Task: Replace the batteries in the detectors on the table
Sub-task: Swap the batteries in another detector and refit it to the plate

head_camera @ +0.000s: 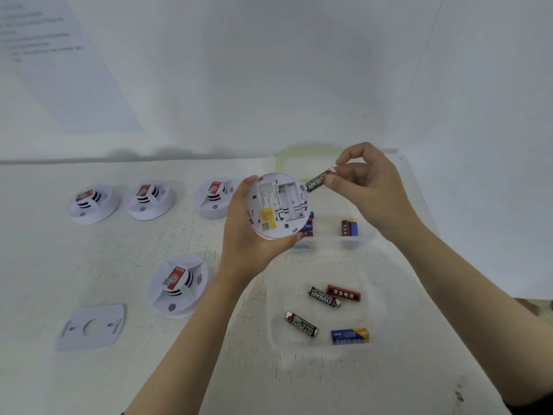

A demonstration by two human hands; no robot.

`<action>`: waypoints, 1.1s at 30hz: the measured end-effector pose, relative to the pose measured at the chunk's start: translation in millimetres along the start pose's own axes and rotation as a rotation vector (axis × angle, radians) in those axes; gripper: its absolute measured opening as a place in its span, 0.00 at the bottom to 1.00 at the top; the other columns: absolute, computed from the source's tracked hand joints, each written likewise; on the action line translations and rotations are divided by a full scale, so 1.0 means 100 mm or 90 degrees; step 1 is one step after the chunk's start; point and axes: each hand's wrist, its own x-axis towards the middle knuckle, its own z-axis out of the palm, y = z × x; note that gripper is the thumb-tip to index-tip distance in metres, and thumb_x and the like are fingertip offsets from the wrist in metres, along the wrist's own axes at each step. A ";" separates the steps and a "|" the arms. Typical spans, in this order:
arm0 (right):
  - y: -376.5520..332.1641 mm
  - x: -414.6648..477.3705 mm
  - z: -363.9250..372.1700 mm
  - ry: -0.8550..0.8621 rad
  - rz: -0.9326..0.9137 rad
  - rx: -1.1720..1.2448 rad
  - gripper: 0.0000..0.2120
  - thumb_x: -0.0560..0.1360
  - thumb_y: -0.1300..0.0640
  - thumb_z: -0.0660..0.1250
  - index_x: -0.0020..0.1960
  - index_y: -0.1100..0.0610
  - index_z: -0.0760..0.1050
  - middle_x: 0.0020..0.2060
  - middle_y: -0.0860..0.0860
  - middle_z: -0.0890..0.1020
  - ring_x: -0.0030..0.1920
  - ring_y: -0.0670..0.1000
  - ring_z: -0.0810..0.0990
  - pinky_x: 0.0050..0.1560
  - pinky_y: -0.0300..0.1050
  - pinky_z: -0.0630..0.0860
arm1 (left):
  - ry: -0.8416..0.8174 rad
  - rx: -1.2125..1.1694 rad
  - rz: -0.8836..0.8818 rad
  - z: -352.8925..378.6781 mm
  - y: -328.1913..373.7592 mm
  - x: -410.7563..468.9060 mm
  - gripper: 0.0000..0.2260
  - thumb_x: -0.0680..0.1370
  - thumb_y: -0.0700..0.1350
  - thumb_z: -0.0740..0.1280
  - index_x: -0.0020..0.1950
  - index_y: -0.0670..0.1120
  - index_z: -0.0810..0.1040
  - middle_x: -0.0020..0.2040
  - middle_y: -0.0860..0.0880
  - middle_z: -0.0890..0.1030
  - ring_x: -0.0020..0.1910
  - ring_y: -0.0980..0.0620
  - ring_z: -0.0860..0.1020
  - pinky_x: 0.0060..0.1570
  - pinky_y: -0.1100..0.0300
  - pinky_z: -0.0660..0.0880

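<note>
Left hand (248, 250): fingers curled round the rim of a detector (278, 205), held off the table (45, 265) with its back face to the camera. Battery bay (288, 202) open, slots and contacts exposed.

Right hand (368, 187): thumb and forefinger pinch 1 end of a black battery (318, 179); the other fingers are loosely curled. The battery is tilted, free end at the detector's upper-right rim. Cannot tell whether it touches.

Table, far left: row of 3 detectors (149, 200), face up, each apart from the next. 4th detector (179, 284) nearer, face up. Mounting plate (92, 327) lies flat to its near left.

Clear box (335, 242) behind the held detector, partly hidden by it; boxed batteries (350, 227) inside, count unclear. Green-rimmed lid (279, 163) behind the box, against the wall.

Clear tray (278, 295) nearer, left of the right forearm: 4 loose batteries (300, 324) lying flat, 2 of them touching, the other 2 apart.
</note>
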 end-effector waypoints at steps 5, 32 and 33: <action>0.02 -0.04 0.12 0.004 -0.040 -0.034 0.06 0.71 0.61 0.72 0.45 0.55 0.76 0.34 0.47 0.85 0.34 0.54 0.77 0.37 0.42 0.73 | -0.012 -0.003 -0.004 0.02 0.00 0.00 0.46 0.59 0.44 0.83 0.71 0.41 0.63 0.62 0.59 0.68 0.61 0.75 0.66 0.58 0.78 0.64; 0.20 -0.16 0.23 -0.121 -0.137 -0.263 0.04 0.78 0.59 0.62 0.47 0.55 0.75 0.35 0.42 0.80 0.22 0.45 0.71 0.27 0.29 0.62 | -0.016 0.087 0.063 0.02 0.17 -0.06 0.46 0.58 0.61 0.75 0.69 0.38 0.68 0.63 0.49 0.75 0.59 0.62 0.72 0.55 0.80 0.65; 0.20 -0.17 0.23 -0.113 -0.141 -0.262 0.04 0.78 0.59 0.63 0.48 0.55 0.77 0.34 0.43 0.79 0.23 0.44 0.72 0.27 0.29 0.62 | -0.014 0.082 0.064 0.02 0.18 -0.06 0.46 0.58 0.61 0.75 0.69 0.39 0.68 0.62 0.51 0.75 0.58 0.64 0.71 0.55 0.80 0.65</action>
